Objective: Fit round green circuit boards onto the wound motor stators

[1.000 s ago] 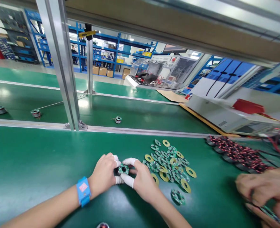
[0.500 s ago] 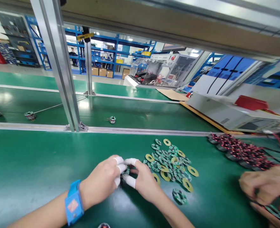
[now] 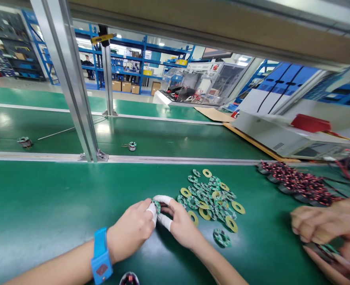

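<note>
My left hand (image 3: 135, 223), wearing white finger cots and a blue wrist strap (image 3: 101, 255), pinches a small green ring-shaped circuit board (image 3: 157, 206) from the left. From the right, my right hand (image 3: 179, 223), also with white finger cots, curves its thumb and fingers around the same board. My fingers hide most of it, and I cannot make out what is under the board. Just to the right lies a loose pile of green ring boards (image 3: 203, 196) and yellow rings (image 3: 238, 207). One ring board (image 3: 222, 237) rests apart, nearer to me.
A copper-wound stator (image 3: 129, 278) stands at the bottom edge. At right, another person's hands (image 3: 326, 225) hold a part with a green board. Behind them sit rows of copper-wound stators (image 3: 299, 184). A metal post (image 3: 66, 79) rises at left; a stator (image 3: 132, 146) stands beyond the rail.
The camera view has shifted slightly. My left fingers have closed in around the board, and more of its green face shows. The other person's hands have moved a little left.
</note>
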`<move>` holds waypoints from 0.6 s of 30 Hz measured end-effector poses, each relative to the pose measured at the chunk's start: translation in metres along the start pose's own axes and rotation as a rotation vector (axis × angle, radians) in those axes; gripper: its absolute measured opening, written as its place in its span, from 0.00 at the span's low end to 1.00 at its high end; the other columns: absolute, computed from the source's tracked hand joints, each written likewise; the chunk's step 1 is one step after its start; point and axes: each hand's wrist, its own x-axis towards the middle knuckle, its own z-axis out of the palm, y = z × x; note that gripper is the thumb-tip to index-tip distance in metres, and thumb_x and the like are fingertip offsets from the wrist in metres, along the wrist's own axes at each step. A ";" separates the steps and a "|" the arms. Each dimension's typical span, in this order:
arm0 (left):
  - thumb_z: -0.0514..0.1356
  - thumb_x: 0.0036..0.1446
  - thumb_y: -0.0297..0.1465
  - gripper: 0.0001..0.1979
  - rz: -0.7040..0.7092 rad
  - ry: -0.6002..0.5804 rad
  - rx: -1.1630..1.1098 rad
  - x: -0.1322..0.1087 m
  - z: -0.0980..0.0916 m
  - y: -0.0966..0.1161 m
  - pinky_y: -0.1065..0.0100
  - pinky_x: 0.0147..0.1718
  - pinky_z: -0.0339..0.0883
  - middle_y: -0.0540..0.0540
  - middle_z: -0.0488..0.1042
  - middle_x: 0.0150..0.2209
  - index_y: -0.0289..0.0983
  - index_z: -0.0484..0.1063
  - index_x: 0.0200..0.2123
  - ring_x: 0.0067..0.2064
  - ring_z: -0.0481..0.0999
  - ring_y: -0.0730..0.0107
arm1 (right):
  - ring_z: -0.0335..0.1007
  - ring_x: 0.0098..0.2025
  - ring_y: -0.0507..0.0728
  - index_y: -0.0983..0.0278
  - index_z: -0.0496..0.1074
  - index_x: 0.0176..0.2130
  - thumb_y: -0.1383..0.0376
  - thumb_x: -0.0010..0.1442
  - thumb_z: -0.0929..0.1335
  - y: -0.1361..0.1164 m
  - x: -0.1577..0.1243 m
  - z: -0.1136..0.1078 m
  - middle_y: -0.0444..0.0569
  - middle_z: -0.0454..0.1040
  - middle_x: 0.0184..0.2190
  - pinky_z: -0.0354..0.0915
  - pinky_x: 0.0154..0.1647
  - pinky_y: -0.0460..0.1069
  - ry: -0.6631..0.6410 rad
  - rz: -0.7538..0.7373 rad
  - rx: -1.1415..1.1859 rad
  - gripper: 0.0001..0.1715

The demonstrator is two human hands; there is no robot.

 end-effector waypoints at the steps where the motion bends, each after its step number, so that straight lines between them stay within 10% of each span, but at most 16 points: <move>1: 0.48 0.56 0.18 0.13 0.001 0.009 0.007 -0.001 0.003 0.002 0.59 0.44 0.67 0.38 0.73 0.34 0.30 0.73 0.34 0.47 0.69 0.53 | 0.70 0.42 0.57 0.63 0.70 0.42 0.71 0.46 0.65 0.000 0.000 0.001 0.52 0.73 0.41 0.67 0.49 0.56 0.009 0.003 -0.011 0.20; 8: 0.50 0.52 0.17 0.13 -0.173 -0.022 -0.245 0.004 -0.001 0.000 0.61 0.44 0.66 0.40 0.72 0.37 0.32 0.72 0.34 0.46 0.69 0.57 | 0.71 0.35 0.56 0.64 0.73 0.37 0.72 0.47 0.65 -0.018 -0.008 -0.020 0.49 0.74 0.34 0.69 0.37 0.50 0.024 0.023 -0.285 0.15; 15: 0.59 0.46 0.24 0.16 -0.518 0.136 -0.828 0.008 -0.011 -0.020 0.67 0.40 0.65 0.45 0.68 0.39 0.35 0.68 0.42 0.39 0.68 0.66 | 0.67 0.23 0.50 0.61 0.78 0.29 0.74 0.46 0.68 -0.044 -0.029 -0.046 0.42 0.74 0.23 0.61 0.23 0.43 -0.595 0.064 -0.395 0.11; 18: 0.64 0.44 0.32 0.22 -0.574 0.114 -0.864 0.009 -0.004 -0.013 0.62 0.44 0.63 0.42 0.66 0.42 0.33 0.64 0.44 0.42 0.66 0.62 | 0.68 0.24 0.50 0.59 0.78 0.29 0.70 0.51 0.69 -0.035 -0.057 -0.038 0.42 0.73 0.22 0.63 0.24 0.43 -0.497 0.006 -0.400 0.08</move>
